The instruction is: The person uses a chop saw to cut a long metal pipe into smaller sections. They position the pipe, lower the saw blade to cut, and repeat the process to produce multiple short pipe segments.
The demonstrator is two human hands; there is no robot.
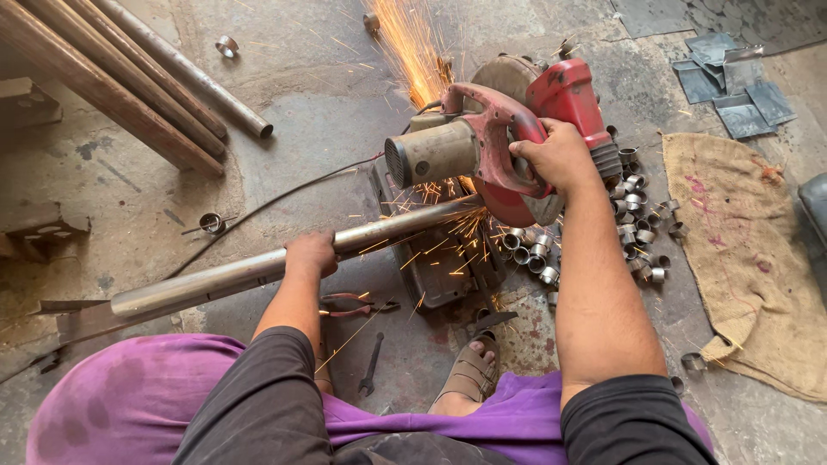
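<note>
A red chop saw (508, 142) sits on the concrete floor (327, 112), and everything else is placed around it. The right hand (556, 155) is clenched around the saw's handle on top of the machine. The left hand (312, 252) grasps a long steel pipe (258, 271), which runs from the saw's lower left side out toward the left edge of the view, its near end lying under the blade. Sparks (409, 43) fly up behind the saw and scatter below it (some land on the saw's base). Just right of the saw lies a heap of short cut rings (633, 202), shiny and hollow. Farther right of the saw is a brown sack cloth (749, 250), spread flat. Up and left of the saw, well apart, lie several rusty pipes (129, 95) side by side. In front of the saw, near the person's sandalled foot (472, 370), rest red-handled pliers (353, 304) and a dark spanner (372, 362).
</note>
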